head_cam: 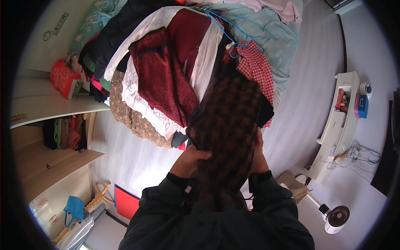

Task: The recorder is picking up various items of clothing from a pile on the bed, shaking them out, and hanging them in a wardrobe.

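Observation:
A dark brown and black patterned garment [228,125], blurred, is held up between my hands, close to my chest. My left hand [190,161] grips its left edge, with the thumb over the cloth. At its right edge my right hand [258,153] holds on, its fingers partly hidden behind the cloth. Beyond it, clothes lie heaped on a bed: a folded dark red patterned garment [156,75], a white knit garment [204,59], a brown floral garment [131,120], and a red gingham cloth [257,65] beside blue hangers [232,26].
An open wardrobe [62,107] with folded clothes stands at the left. A red panel [126,201] and a wooden stand [100,197] are at the lower left. At the right are a white cabinet [336,125], cables [356,156] and a white fan [337,218].

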`<state>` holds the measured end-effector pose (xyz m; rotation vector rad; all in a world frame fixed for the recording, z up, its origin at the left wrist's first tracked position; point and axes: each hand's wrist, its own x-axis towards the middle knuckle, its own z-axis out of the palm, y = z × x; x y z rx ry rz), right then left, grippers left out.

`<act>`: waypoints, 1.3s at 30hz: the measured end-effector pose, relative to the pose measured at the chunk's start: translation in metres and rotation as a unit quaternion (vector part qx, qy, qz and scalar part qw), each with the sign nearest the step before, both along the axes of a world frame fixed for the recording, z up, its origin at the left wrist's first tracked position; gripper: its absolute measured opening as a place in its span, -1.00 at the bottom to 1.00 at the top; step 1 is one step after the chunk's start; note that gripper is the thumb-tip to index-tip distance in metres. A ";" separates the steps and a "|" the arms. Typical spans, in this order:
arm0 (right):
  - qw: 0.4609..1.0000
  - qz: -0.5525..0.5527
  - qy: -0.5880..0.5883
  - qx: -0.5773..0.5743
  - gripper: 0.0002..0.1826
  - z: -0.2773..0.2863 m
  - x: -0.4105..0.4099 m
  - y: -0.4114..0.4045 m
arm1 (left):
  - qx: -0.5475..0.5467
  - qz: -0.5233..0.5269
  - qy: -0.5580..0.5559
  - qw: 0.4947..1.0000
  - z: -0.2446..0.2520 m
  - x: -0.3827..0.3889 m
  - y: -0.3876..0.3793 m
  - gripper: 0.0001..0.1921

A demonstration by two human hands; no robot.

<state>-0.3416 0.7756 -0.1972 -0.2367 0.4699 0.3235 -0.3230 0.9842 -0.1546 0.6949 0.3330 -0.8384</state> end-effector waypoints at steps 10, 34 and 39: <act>0.912 0.106 0.091 -0.385 -0.34 -0.146 0.021 -0.010 | 0.376 -0.069 0.147 0.912 -0.198 -0.019 0.022 -0.61; 0.836 0.357 0.025 -0.415 -0.60 -0.128 0.062 0.072 | 0.063 0.167 0.199 0.964 -0.090 0.006 0.075 -0.55; 0.720 0.579 -0.053 -0.378 -0.62 -0.126 0.046 0.080 | -0.019 0.209 0.267 0.941 -0.048 0.013 0.091 -0.57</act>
